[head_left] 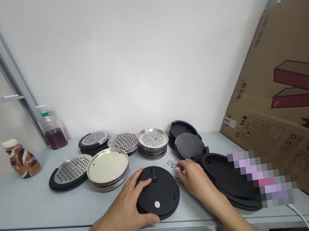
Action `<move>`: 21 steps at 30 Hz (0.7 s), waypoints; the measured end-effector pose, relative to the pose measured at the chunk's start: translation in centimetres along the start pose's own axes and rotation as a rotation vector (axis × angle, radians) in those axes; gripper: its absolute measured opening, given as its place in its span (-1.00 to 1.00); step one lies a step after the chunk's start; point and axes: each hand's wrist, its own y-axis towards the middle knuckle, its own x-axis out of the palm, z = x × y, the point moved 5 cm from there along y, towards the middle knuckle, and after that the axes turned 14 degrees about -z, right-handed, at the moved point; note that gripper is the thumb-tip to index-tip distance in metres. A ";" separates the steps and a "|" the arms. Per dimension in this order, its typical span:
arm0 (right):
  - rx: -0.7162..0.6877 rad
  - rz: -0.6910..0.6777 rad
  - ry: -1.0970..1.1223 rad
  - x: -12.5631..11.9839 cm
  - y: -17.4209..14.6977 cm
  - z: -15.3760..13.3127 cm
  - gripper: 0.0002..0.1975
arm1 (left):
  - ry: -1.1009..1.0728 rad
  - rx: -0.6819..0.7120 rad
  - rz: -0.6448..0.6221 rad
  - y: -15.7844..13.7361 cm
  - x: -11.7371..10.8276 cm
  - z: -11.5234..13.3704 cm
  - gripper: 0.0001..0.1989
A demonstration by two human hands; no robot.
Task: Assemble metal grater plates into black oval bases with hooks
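A black round disc lies flat near the table's front edge. It has a short black tab near its far rim, a small hole at right and a white dot. My left hand grips its left side, thumb at the near rim and fingers over the top. Just right of the disc, my right hand reaches to a small scatter of metal rings, thumb and fingertips bent together. What they pinch, if anything, is hidden. Right of that hand is a stack of black round trays.
Stacks of metal plates and perforated discs stand behind, with more black trays. Perforated discs in black rims lie at left, near a brown bottle and a jar of dark liquid. A large cardboard box leans at right.
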 end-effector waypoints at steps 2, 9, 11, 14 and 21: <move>0.006 -0.077 0.020 -0.1 0.6 -0.1 -0.79 | 0.001 0.003 -0.005 0.0 0.0 0.0 -0.11; 0.043 -0.261 0.063 0.9 2.8 0.6 -0.78 | 0.018 0.023 0.012 0.1 0.0 0.0 -0.09; 0.035 -0.285 0.077 1.2 3.2 0.8 -0.72 | 0.019 0.027 0.014 0.2 0.0 0.1 -0.09; 0.017 -0.302 0.096 1.3 3.3 1.0 -0.67 | 0.012 0.034 0.013 0.2 -0.1 0.1 -0.09; -0.022 -0.300 0.134 1.4 2.9 0.7 -0.67 | 0.021 0.029 0.013 0.0 0.1 0.2 -0.08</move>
